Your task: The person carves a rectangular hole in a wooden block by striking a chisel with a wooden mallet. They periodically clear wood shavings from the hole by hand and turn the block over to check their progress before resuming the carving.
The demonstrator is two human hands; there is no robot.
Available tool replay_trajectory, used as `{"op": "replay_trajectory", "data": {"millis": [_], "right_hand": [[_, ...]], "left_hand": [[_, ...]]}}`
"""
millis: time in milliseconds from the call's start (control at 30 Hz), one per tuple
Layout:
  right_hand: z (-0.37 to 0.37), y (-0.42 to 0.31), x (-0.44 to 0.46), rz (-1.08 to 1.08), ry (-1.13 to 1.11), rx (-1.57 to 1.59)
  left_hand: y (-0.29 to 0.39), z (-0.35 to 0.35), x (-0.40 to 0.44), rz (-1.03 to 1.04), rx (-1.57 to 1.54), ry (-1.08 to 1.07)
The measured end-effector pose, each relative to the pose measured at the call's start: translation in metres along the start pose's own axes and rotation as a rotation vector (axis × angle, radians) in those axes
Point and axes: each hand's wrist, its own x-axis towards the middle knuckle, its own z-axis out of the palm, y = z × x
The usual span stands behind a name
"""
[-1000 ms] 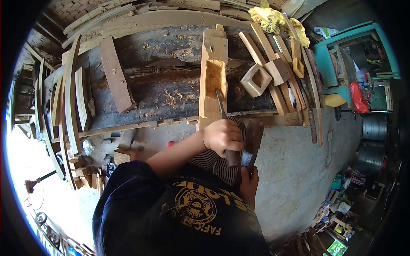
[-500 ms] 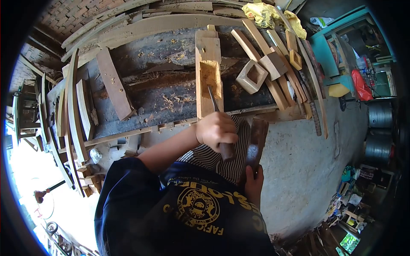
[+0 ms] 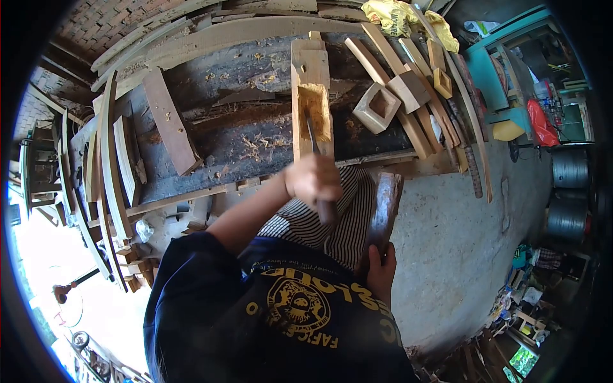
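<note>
We have the pale rectangular wooden beam (image 3: 311, 67) lying lengthwise away from us on the dark, weathered wooden tabletop (image 3: 227, 159). Long rectangular recess (image 3: 319, 112) is open in its upper face. Our read: outline cut, much of the hollow out. Walls look rough, floor is shadowed; can't tell depth or how much wood is left to come out. Curled tan shavings (image 3: 255, 147) lie left of the beam.

Left hand (image 3: 313, 179): fist closed round the brown-handled chisel (image 3: 311, 131), blade slanting into the recess; blurred, finger detail lost. Left forearm runs diagonally forward and inward, fist near the tabletop's front edge.

Right hand (image 3: 382, 268): low at our right, thumb and finger gripping the near end of a dark brown wooden bar (image 3: 386, 201). Bar points forward, apart from the chisel.
</note>
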Motion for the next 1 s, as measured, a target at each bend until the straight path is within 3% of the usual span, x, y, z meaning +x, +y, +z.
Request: {"op": "replay_trajectory", "data": {"millis": [67,167,333,433,600,633,767,1000], "right_hand": [[-0.003,0.002,-0.001,0.013,0.012,-0.01],[-0.01,0.011,-0.001,-0.005,-0.041,-0.019],[-0.018,0.039,0.002,-0.082,0.083,-0.09],[-0.011,0.015,-0.004,0.026,0.022,0.027],[-0.012,0.013,-0.011,-0.01,-0.01,0.004],[-0.012,0.014,-0.013,-0.039,-0.007,0.004],[-0.014,0.022,-0.017,-0.086,-0.003,-0.004],[-0.008,0.022,0.006,0.008,-0.023,-0.031]], "left_hand": [[-0.025,0.003,-0.011,-0.033,0.024,-0.133],[-0.025,-0.001,0.005,-0.048,-0.007,-0.116],[0.002,-0.006,0.015,-0.053,-0.094,0.075],[0.002,-0.002,0.009,-0.009,-0.126,0.038],[-0.016,0.005,0.004,0.021,-0.016,0.057],[-0.02,-0.006,-0.002,-0.048,-0.009,-0.055],[-0.018,-0.008,-0.004,-0.069,-0.066,0.057],[-0.014,-0.006,-0.006,-0.016,-0.05,0.004]]}}
